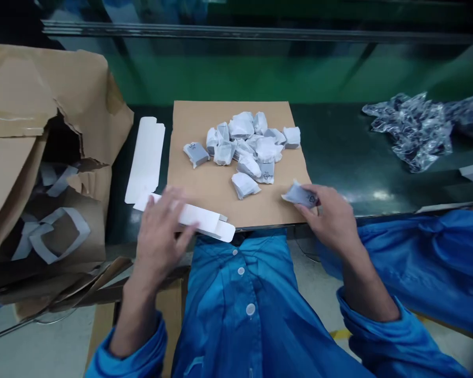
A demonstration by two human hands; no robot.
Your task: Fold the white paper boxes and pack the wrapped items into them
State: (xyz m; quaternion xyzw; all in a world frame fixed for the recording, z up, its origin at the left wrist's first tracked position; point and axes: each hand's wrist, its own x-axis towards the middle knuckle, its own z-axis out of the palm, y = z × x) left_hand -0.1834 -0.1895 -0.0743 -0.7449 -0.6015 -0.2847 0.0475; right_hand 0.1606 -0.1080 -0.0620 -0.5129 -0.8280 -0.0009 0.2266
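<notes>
My left hand, slightly smeared by motion, grips a long narrow white carton near the table's front edge. The carton's right end has its flaps out. In my right hand, pinched between thumb and fingers, is a small wrapped packet with dark print on its grey side. Between and beyond my hands, a loose pile of similar wrapped packets lies on a brown cardboard sheet. Flat white carton blanks lie left of the sheet.
A torn brown cardboard box with white paper strips inside stands at the left. Crumpled clear plastic bags lie on the dark green table at the right. Another person's blue clothing is close by on the right.
</notes>
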